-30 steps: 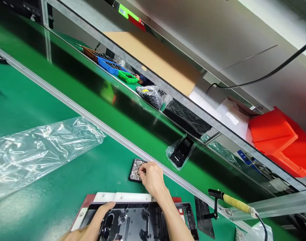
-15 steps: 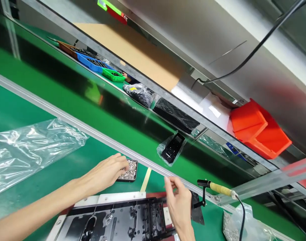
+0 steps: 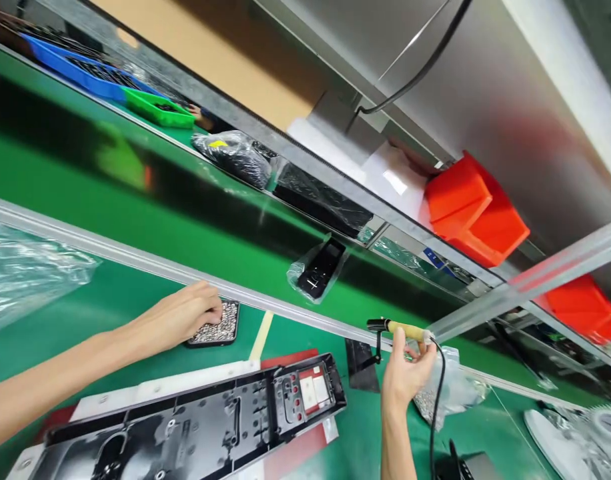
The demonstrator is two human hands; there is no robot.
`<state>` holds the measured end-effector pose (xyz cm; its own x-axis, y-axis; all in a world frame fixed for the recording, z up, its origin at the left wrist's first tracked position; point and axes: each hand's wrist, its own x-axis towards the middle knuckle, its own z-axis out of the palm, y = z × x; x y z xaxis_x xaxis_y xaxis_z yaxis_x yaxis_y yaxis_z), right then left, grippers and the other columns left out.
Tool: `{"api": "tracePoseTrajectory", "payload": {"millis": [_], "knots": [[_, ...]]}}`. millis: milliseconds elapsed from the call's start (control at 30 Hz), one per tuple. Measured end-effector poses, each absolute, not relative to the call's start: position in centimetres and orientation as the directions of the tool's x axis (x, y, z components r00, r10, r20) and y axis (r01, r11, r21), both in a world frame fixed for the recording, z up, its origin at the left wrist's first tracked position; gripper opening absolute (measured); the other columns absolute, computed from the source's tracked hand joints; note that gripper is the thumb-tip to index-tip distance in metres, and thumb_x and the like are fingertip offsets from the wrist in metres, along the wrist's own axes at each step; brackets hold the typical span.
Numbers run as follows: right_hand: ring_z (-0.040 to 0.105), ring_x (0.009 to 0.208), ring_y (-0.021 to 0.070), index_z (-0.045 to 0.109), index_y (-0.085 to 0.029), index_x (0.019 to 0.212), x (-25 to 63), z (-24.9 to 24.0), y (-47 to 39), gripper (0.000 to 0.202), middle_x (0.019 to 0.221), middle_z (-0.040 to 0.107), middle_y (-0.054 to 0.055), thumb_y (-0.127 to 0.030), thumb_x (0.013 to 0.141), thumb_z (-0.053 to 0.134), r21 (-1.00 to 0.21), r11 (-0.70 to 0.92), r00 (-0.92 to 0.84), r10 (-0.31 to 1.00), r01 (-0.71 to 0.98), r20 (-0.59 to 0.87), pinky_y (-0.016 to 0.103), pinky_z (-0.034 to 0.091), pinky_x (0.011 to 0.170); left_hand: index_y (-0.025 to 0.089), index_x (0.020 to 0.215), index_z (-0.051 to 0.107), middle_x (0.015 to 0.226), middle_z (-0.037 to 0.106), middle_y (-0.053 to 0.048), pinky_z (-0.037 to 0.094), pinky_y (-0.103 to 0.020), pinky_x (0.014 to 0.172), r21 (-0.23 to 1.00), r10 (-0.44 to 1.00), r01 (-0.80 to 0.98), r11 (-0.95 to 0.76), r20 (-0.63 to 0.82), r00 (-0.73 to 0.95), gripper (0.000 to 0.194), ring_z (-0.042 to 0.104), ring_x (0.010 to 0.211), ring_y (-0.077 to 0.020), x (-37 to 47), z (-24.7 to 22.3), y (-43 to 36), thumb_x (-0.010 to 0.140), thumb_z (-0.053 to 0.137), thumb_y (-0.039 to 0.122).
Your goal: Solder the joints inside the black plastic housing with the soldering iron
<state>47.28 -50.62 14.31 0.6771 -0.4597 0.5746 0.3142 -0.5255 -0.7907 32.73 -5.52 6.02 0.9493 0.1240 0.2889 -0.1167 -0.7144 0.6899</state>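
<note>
My left hand rests with bent fingers on a small black tray of tiny silvery screws, fingertips in the pile. My right hand reaches up to a soldering iron with a yellow handle that lies on a black stand; thumb and fingers touch the handle's underside. A long black plastic housing lies on a red-and-white fixture in front of me, between both arms.
A metal rail borders the green conveyor belt, which carries a bagged black part. Clear plastic bags lie left. Red bins, blue and green trays sit behind. A bag of screws lies right.
The view swung right. My right hand left the screw tray and moved right up to the soldering iron's handle. My left hand left the housing and settled on the screw tray.
</note>
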Motion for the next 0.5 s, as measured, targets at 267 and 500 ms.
{"api": "tracePoseTrajectory", "payload": {"millis": [267, 500], "knots": [[0.079, 0.097, 0.0349, 0.073, -0.026, 0.119, 50.6, 15.8, -49.3, 0.061, 0.114, 0.085, 0.016, -0.084, 0.102, 0.072, -0.751, -0.528, 0.607, -0.463, 0.396, 0.646, 0.057, 0.067, 0.103, 0.026, 0.101, 0.083, 0.107, 0.088, -0.009, 0.057, -0.043, 0.100, 0.889, 0.231, 0.103, -0.447, 0.003, 0.973, 0.052, 0.080, 0.107, -0.0353, 28.3, 10.2, -9.9, 0.109, 0.063, 0.074], [0.076, 0.090, 0.0334, 0.077, -0.027, 0.115, 48.6, 19.6, -48.9, 0.041, 0.107, 0.087, 0.013, -0.067, 0.105, 0.074, -0.665, -0.545, 0.429, -0.509, 0.511, 0.746, 0.056, 0.066, 0.100, 0.025, 0.104, 0.091, 0.102, 0.088, -0.007, 0.055, -0.035, 0.086, 0.963, 0.134, 0.234, -0.134, -0.216, 0.967, 0.068, 0.074, 0.091, -0.0260, 24.3, 11.6, -13.4, 0.101, 0.075, 0.091]]}}
